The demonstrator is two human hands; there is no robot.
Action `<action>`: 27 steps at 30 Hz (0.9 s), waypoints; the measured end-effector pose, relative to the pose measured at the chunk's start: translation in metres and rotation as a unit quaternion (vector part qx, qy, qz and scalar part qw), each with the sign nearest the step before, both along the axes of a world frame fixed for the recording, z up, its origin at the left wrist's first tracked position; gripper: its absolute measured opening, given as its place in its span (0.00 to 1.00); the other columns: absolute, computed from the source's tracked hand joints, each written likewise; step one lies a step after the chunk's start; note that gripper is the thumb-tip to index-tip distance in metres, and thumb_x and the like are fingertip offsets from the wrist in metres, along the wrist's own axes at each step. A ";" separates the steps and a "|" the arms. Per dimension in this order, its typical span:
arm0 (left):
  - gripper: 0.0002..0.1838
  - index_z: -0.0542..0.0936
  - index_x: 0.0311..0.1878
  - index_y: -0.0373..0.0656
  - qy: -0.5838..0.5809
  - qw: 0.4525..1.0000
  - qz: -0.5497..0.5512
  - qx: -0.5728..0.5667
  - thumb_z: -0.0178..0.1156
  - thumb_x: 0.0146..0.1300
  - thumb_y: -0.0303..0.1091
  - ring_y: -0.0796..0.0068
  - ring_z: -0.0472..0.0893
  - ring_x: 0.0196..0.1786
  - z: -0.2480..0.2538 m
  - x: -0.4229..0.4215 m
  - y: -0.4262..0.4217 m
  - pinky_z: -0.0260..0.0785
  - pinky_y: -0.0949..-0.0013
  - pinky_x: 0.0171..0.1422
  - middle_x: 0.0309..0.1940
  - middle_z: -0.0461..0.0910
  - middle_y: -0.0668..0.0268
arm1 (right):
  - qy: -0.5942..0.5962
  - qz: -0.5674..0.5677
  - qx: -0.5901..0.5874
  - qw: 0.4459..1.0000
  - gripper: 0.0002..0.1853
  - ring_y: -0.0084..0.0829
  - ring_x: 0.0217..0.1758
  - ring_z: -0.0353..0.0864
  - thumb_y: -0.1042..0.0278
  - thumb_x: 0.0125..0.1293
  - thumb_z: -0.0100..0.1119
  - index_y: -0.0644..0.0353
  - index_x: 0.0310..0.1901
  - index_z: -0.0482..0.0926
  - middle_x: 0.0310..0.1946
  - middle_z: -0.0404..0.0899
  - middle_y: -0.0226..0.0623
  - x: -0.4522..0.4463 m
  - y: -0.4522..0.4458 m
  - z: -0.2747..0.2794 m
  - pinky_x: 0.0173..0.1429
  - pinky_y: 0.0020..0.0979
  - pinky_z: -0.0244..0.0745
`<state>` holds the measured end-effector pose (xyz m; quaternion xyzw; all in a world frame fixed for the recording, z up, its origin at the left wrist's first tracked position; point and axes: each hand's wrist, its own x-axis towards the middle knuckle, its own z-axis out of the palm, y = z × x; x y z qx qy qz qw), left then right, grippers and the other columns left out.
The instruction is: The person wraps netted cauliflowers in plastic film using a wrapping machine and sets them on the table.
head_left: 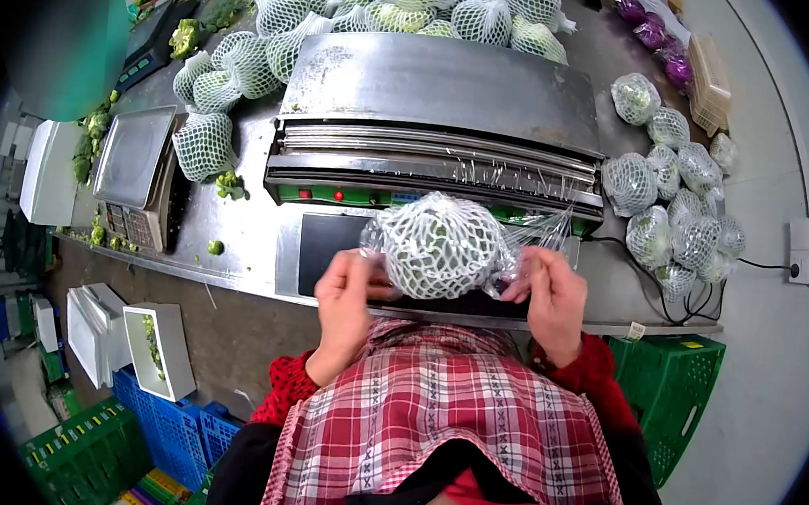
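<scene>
A rounded, net-sleeved green vegetable [441, 244], its white mesh [445, 279] stretched wide, is between the left hand [345, 291] and the right hand [556, 296] near the tabletop's [245, 246] front edge, wrapped in clear plastic film [509, 262] bunched at both sides.

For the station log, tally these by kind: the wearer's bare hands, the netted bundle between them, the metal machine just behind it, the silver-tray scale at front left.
Hands: 2 (left hand, right hand)
Netted bundle: 1
Metal machine: 1
Silver-tray scale: 1
Total: 5
</scene>
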<state>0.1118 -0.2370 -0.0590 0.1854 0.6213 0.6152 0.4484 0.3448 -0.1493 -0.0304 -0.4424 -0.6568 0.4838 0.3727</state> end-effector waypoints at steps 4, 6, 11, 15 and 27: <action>0.16 0.69 0.29 0.42 -0.055 0.995 0.085 0.019 0.48 0.76 0.38 0.84 0.65 0.15 0.009 -0.019 -0.021 0.56 0.77 0.17 0.16 0.67 0.71 | 0.042 -0.102 -0.097 0.989 0.11 0.20 0.16 0.76 0.67 0.77 0.45 0.66 0.43 0.74 0.20 0.77 0.33 0.010 0.013 0.008 0.20 0.20 0.69; 0.17 0.69 0.28 0.44 0.040 0.997 0.057 -0.031 0.48 0.76 0.38 0.86 0.60 0.13 0.013 -0.029 -0.047 0.51 0.76 0.15 0.14 0.64 0.74 | 0.017 -0.088 -0.217 0.972 0.12 0.18 0.14 0.72 0.65 0.77 0.45 0.64 0.39 0.74 0.18 0.74 0.31 0.036 -0.001 -0.003 0.17 0.19 0.65; 0.11 0.78 0.38 0.36 0.108 0.923 -0.267 -0.254 0.60 0.64 0.36 0.70 0.77 0.28 -0.102 -0.023 -0.093 0.69 0.64 0.33 0.26 0.79 0.64 | -0.119 -0.038 -0.392 0.912 0.13 0.24 0.19 0.75 0.68 0.67 0.50 0.64 0.27 0.78 0.18 0.76 0.32 0.086 -0.088 -0.110 0.23 0.28 0.70; 0.18 0.81 0.48 0.36 0.286 0.847 -0.448 0.023 0.65 0.57 0.36 0.58 0.81 0.38 -0.135 0.015 -0.064 0.73 0.61 0.46 0.37 0.83 0.56 | -0.293 0.070 -0.218 0.928 0.07 0.30 0.28 0.79 0.71 0.57 0.59 0.66 0.32 0.81 0.23 0.80 0.39 0.048 -0.105 -0.192 0.36 0.34 0.76; 0.22 0.77 0.59 0.39 0.252 0.795 -0.329 0.443 0.60 0.63 0.37 0.47 0.65 0.68 0.047 0.064 0.065 0.57 0.55 0.70 0.70 0.60 0.46 | 0.251 0.083 -0.161 0.951 0.13 0.21 0.41 0.80 0.65 0.73 0.53 0.67 0.50 0.79 0.40 0.82 0.32 -0.007 -0.021 -0.034 0.48 0.25 0.74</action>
